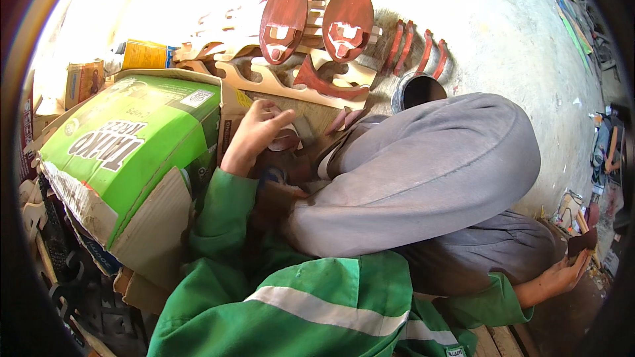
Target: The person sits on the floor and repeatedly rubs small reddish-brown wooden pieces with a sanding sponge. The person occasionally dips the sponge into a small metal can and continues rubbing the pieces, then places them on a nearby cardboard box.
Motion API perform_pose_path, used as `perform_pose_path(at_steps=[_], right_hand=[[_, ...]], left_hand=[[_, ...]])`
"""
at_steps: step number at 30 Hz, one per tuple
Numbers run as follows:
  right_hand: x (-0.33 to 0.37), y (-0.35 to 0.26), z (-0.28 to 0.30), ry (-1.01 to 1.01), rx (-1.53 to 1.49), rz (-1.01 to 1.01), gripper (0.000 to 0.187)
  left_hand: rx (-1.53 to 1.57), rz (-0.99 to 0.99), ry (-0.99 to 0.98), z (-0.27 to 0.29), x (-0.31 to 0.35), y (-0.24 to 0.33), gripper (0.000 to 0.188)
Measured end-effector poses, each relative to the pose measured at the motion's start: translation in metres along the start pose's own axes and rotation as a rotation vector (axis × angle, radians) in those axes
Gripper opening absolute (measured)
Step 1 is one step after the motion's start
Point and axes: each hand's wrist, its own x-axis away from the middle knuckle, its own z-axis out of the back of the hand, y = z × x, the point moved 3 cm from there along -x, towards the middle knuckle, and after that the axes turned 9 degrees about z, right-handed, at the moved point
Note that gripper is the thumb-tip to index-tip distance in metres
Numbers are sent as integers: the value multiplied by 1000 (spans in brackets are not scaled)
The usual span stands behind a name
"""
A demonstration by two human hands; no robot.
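My left hand [254, 133] reaches forward past my raised grey-trousered knee [430, 158]; its fingers rest on a small reddish-brown wooden piece [286, 139] on the floor, and whether they grip it is not clear. Far to the lower right, my right hand [561, 276] holds a dark brown wooden piece [583, 240]. Both sleeves are green with a pale stripe. Ahead of the left hand stand two oval red-brown wooden masks [283, 21] [348, 21] on pale cut wooden shapes [278, 79].
A large green and white cardboard box [126, 152] leans at my left. A round dark tin [418, 90] sits beyond my knee, beside several curved red wooden strips [417, 49]. Tools and scraps [605, 145] lie along the right edge on the concrete floor [516, 39].
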Motion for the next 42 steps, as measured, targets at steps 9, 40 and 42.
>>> perform_pose_path(at_steps=[9, 40, 42], right_hand=[[1, -2, 12, -8, 3, -4, 57], [4, 0, 15, -35, 117, -31, 58], [3, 2, 16, -28, 136, 16, 59]], left_hand=[[-815, -240, 30, -16, -18, -21, 78], [-547, -799, 420, -58, -85, -121, 85], [-558, -798, 423, -58, -88, -124, 85]])
